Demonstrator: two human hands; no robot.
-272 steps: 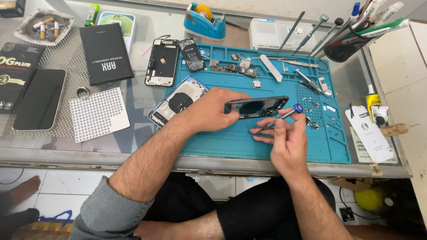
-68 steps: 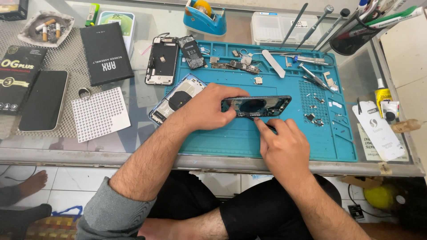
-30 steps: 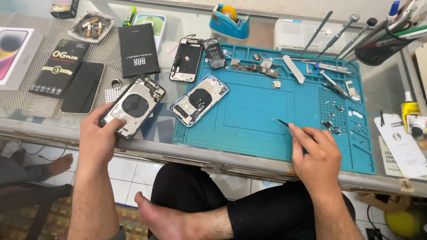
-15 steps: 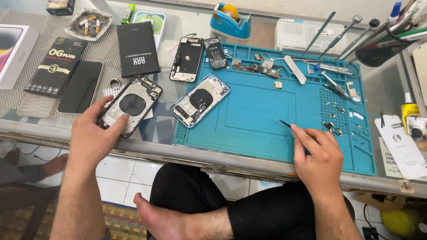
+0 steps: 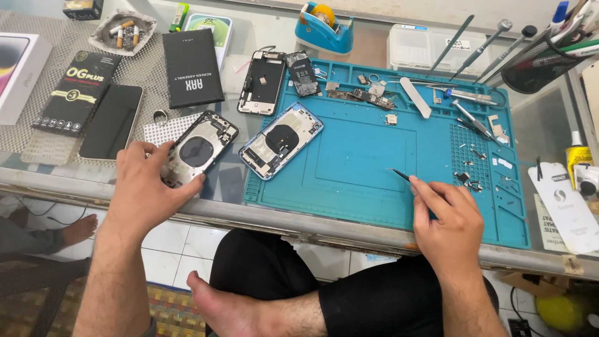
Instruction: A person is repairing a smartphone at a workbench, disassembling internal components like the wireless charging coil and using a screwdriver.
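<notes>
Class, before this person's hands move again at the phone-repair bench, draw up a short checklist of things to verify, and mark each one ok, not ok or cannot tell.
1. Left hand grips the dark phone housing: ok.
2. Dark housing lies fully on the blue mat: not ok, it sits on the glass beside it.
3. Right hand holds the thin tool: ok.
4. Blue-rimmed housing lies untouched: ok.
5. Loose screws all accounted for: cannot tell.

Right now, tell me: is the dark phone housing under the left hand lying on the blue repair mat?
No, the dark phone housing held by the left hand lies on the glass table, left of the blue repair mat.
</notes>
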